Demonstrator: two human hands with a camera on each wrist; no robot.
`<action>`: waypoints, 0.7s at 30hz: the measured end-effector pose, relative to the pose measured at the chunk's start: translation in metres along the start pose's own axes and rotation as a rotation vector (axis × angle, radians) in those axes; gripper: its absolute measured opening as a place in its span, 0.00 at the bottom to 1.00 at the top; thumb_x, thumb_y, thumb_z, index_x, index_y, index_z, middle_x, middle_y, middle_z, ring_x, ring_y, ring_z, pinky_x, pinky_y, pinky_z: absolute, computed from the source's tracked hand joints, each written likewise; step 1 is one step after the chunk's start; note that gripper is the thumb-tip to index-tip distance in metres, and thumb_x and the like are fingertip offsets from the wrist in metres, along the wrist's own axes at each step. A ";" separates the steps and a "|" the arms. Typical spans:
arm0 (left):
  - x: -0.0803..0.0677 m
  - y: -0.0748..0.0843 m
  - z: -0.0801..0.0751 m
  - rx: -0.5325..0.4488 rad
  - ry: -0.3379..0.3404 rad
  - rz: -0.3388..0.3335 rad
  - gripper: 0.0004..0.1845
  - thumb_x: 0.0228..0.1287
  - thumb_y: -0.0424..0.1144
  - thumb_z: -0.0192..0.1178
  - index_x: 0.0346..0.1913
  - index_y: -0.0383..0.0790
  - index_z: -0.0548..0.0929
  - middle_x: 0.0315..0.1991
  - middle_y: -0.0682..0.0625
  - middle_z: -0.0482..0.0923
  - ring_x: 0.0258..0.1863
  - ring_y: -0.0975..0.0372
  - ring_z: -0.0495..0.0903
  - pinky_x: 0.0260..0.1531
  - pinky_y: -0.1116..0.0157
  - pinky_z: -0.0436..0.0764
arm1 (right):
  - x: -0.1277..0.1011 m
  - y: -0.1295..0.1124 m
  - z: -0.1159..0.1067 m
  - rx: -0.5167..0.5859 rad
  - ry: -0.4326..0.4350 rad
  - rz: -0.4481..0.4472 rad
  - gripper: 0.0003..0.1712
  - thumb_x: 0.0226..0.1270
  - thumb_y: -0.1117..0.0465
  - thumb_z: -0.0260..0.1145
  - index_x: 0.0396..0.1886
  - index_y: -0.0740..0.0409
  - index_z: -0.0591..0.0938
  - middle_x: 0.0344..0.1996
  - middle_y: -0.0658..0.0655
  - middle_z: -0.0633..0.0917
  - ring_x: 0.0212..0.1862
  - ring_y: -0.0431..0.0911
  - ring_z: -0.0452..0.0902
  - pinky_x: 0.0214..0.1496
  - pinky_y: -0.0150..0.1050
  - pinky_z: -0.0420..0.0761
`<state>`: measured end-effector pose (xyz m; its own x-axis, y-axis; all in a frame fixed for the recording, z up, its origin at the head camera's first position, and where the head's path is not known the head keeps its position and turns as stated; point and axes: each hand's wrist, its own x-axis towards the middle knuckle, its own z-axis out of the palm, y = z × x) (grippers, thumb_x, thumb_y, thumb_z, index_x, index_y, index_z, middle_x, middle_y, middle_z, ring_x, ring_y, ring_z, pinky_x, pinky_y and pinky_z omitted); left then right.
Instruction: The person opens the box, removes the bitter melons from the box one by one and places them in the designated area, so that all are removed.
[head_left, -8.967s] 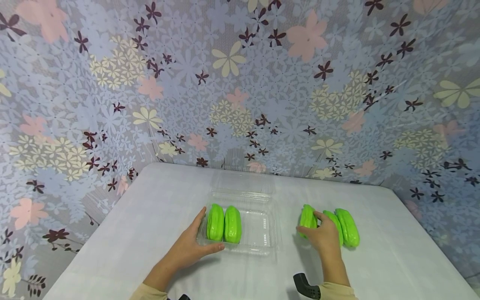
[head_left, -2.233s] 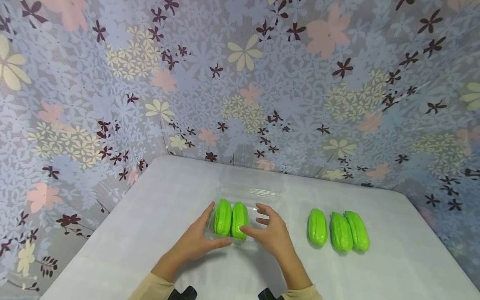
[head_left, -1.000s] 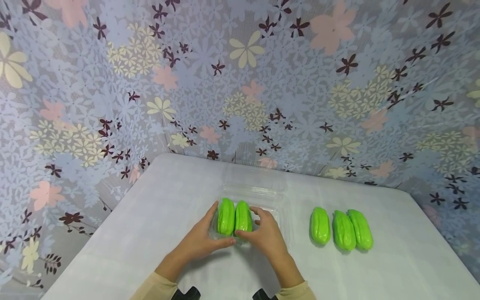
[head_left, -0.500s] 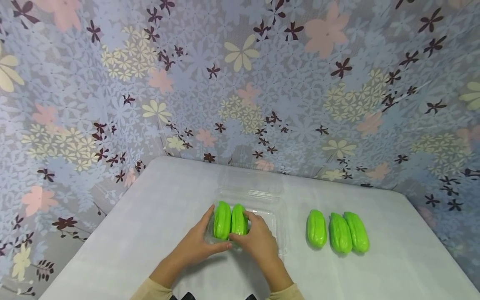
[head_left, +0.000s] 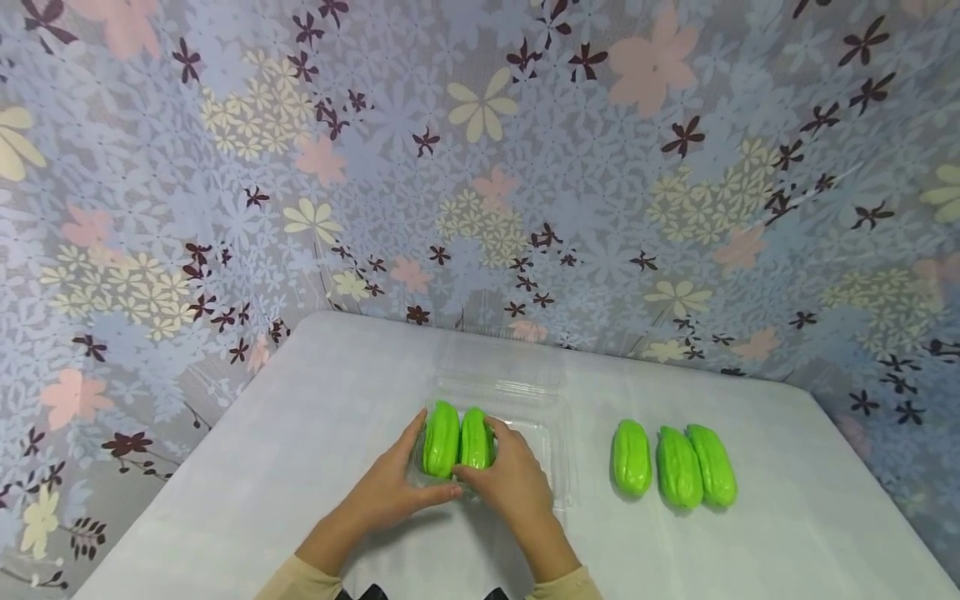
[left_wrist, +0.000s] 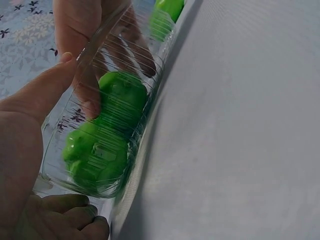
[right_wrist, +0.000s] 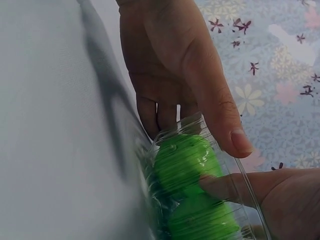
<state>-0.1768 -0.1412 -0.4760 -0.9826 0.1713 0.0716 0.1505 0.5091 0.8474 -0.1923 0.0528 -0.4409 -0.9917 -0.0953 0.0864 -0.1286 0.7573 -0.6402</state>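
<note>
A clear plastic clamshell container [head_left: 538, 435] lies open on the white table [head_left: 300, 433], its lid [head_left: 502, 362] laid back. Two green ridged vegetables [head_left: 441, 427] lie side by side in its left half. My left hand [head_left: 401, 485] grips the container's front left corner, thumb along the front rim and fingers down the left side. My right hand [head_left: 512, 477] curls over the right-hand vegetable [head_left: 474, 433] inside, thumb at its near end. In the left wrist view my thumb [left_wrist: 42, 90] lies on the container wall [left_wrist: 112, 127]. In the right wrist view my thumb [right_wrist: 260, 187] presses that vegetable [right_wrist: 187, 160].
Three more green vegetables [head_left: 632, 457] lie in a row on the table to the right of the container. A flowered cloth backdrop [head_left: 480, 167] rises behind and to both sides. The table edge runs close on the left.
My right hand has come from over the container's empty right half onto the right-hand vegetable inside and curled round it. The left hand keeps its hold.
</note>
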 end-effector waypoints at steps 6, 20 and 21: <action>-0.001 0.001 0.000 -0.001 -0.005 -0.019 0.65 0.50 0.63 0.75 0.82 0.46 0.46 0.79 0.44 0.53 0.75 0.46 0.57 0.69 0.40 0.61 | 0.000 0.001 0.001 0.018 0.000 -0.014 0.47 0.49 0.49 0.82 0.67 0.61 0.76 0.57 0.64 0.80 0.53 0.60 0.79 0.50 0.58 0.81; -0.002 -0.001 0.001 -0.002 0.007 -0.018 0.63 0.51 0.61 0.76 0.82 0.48 0.47 0.78 0.43 0.54 0.74 0.43 0.58 0.68 0.38 0.60 | 0.001 0.005 0.000 0.064 0.018 -0.041 0.43 0.48 0.52 0.82 0.63 0.67 0.78 0.57 0.66 0.80 0.58 0.62 0.77 0.59 0.59 0.77; -0.002 -0.001 0.001 -0.002 0.008 -0.017 0.63 0.51 0.61 0.76 0.82 0.48 0.47 0.78 0.43 0.54 0.74 0.43 0.58 0.68 0.38 0.60 | 0.001 0.005 0.000 0.070 0.021 -0.043 0.43 0.48 0.52 0.82 0.63 0.67 0.79 0.57 0.66 0.80 0.59 0.62 0.77 0.59 0.59 0.77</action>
<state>-0.1751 -0.1413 -0.4770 -0.9859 0.1556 0.0615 0.1335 0.5104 0.8495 -0.1935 0.0569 -0.4443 -0.9850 -0.1125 0.1309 -0.1720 0.7059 -0.6872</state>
